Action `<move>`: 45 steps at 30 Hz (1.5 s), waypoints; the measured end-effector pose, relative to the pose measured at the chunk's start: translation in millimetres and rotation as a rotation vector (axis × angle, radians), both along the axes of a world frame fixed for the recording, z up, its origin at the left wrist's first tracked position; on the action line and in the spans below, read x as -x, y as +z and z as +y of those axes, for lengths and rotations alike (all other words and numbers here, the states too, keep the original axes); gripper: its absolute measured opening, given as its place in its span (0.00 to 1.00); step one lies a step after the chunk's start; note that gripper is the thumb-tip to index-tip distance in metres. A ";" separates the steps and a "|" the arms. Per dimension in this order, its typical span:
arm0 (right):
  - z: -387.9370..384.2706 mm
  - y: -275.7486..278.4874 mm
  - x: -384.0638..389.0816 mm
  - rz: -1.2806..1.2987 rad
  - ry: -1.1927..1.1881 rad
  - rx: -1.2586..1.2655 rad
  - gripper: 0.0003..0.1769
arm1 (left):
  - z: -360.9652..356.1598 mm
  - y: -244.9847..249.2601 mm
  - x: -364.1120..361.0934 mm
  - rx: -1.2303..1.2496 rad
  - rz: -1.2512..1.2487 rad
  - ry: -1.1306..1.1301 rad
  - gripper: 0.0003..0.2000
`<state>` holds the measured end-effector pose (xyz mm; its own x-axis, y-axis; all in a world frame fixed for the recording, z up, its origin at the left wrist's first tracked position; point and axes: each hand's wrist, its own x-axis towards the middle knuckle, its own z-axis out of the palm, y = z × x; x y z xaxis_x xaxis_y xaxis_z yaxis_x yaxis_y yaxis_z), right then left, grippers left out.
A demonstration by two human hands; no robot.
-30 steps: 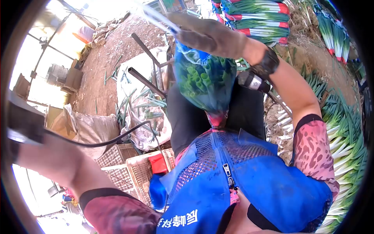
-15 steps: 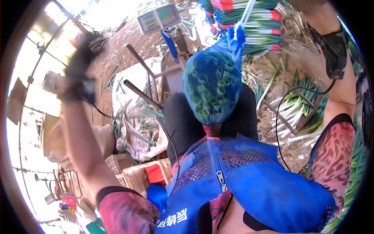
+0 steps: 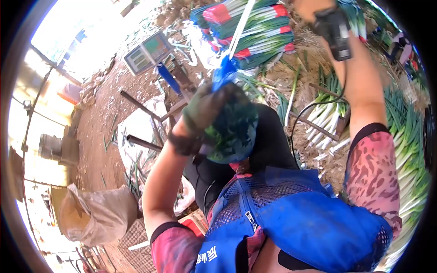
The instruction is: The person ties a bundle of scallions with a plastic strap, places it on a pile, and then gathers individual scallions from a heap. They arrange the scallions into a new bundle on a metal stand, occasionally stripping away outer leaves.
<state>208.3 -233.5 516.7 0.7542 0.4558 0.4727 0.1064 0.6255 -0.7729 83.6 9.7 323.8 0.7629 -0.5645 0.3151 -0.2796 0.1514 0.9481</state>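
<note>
Just above the blue vest (image 3: pixel 296 214), the onion bag (image 3: pixel 234 136) is now being clasped by the newly arrived left hand (image 3: pixel 205 107), seemingly steadied while its string (image 3: pixel 240 22) is being tightened; the right hand's (image 3: pixel 312 5) grip cannot be told.

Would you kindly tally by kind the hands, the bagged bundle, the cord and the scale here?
Hands: 2, left hand and right hand
Blue bagged bundle: 1
White cord: 1
Weighing scale: 1
Total: 5
</note>
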 end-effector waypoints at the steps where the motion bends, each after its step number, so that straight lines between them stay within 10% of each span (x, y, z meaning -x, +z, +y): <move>1: -37.3 -45.5 -33.5 -0.559 -0.542 0.606 0.11 | 3.3 -8.5 1.1 -0.085 -0.061 0.156 0.21; 2: -72.1 -103.8 -58.2 -1.111 -1.075 1.227 0.10 | 10.7 -22.9 -2.0 -0.124 -0.078 0.242 0.20; 3: -89.0 -187.5 -76.9 -0.356 -0.709 0.944 0.11 | 18.0 -37.0 -5.1 -0.165 -0.090 0.328 0.19; 5: -100.6 -220.7 -30.1 -0.852 -0.401 1.859 0.14 | 26.0 -47.4 -14.1 -0.133 0.052 0.349 0.18; 8: -156.1 -351.6 -41.6 0.018 -0.548 1.587 0.21 | 11.7 -14.9 -2.1 -0.147 0.272 0.411 0.18; 10: -114.5 -256.6 7.6 0.069 -0.741 1.672 0.28 | 13.1 -22.5 -18.3 -0.193 0.260 0.322 0.18; 13: -55.4 -166.7 57.9 -0.582 -0.682 1.234 0.48 | -3.8 -25.5 -33.9 -0.280 0.186 0.284 0.14; 20: 22.3 -205.8 41.3 -0.595 -0.092 1.368 0.31 | -20.5 12.8 -4.8 -0.494 0.083 0.318 0.13; 22: 9.2 -144.5 82.3 -0.575 -0.109 1.303 0.31 | -16.3 16.6 1.5 -0.376 -0.393 0.492 0.14; 24: 20.0 -150.1 83.0 -0.463 -0.143 1.266 0.26 | -6.0 21.3 16.6 -0.134 -0.180 0.613 0.21; 28: 60.6 -157.4 118.4 -0.479 -0.127 1.123 0.22 | 53.4 3.1 39.1 -0.432 0.514 0.004 0.25; 29: 71.8 -158.3 129.1 -0.481 -0.125 1.088 0.21 | 45.1 9.9 48.4 -0.732 -0.157 0.138 0.24; 31: 86.0 -177.5 170.3 -0.600 -0.140 1.140 0.23 | 38.3 11.2 55.0 -0.946 -0.603 0.252 0.25; 33: 93.2 -204.2 191.0 -0.577 -0.178 1.169 0.24 | 44.1 -2.8 47.9 -0.858 -0.113 0.228 0.26; 39: 75.8 -205.9 196.2 -0.551 -0.103 1.225 0.22 | 40.2 -18.8 54.7 -0.754 -1.049 0.480 0.24; 43: 32.9 -205.6 172.3 -0.452 0.252 0.990 0.14 | 57.6 2.4 35.7 -0.213 0.399 0.006 0.13; 45: 9.9 -195.3 143.6 -0.368 0.259 1.029 0.12 | 60.8 18.2 32.4 -0.329 0.448 -0.016 0.12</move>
<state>64.7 -223.5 321.4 0.4722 0.8804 -0.0449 0.3936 -0.2561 -0.8829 51.2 70.5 341.9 0.7720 -0.5914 -0.2330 0.1614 -0.1721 0.9718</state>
